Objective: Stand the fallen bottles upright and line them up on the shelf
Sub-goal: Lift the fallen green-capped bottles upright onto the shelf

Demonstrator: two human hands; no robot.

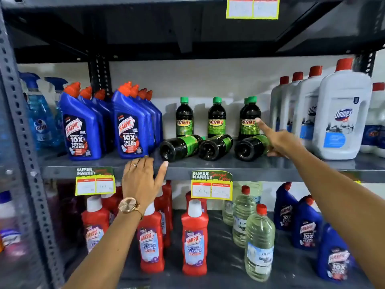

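Your grip first: your left hand (141, 180) is released, palm flat against the front edge of the middle shelf (270, 166), fingers spread, thumb stretched toward the base of the leftmost fallen bottle (179, 147). There's a ring on one finger and a rose-gold watch (128, 205) on that wrist. Your right hand (279, 140) isn't grasping anything either; the index finger sticks out and touches the label of the right upright Sunny bottle (250, 117), while the rest of the hand sits against the rightmost fallen bottle (252, 148), partly covering its neck end.

So only one view, the head cam, and it shows three dark Sunny bottles lying on their sides on the middle shelf, bases facing you, necks pointing back. The middle fallen bottle (215, 147) is just beside the left one. Behind them green-capped Sunny bottles stand upright: a left upright bottle (184, 117), a center upright bottle (216, 117), and the right one with another cap peeking out behind it.

Left of all that are the blue Harpic bottles (83, 126) in two rows, and right are the white Domex jugs (341, 115). Price tags (211, 185) hang off the shelf edge. Lower shelf has red Harpic bottles (194, 236) and clear bottles (259, 245).
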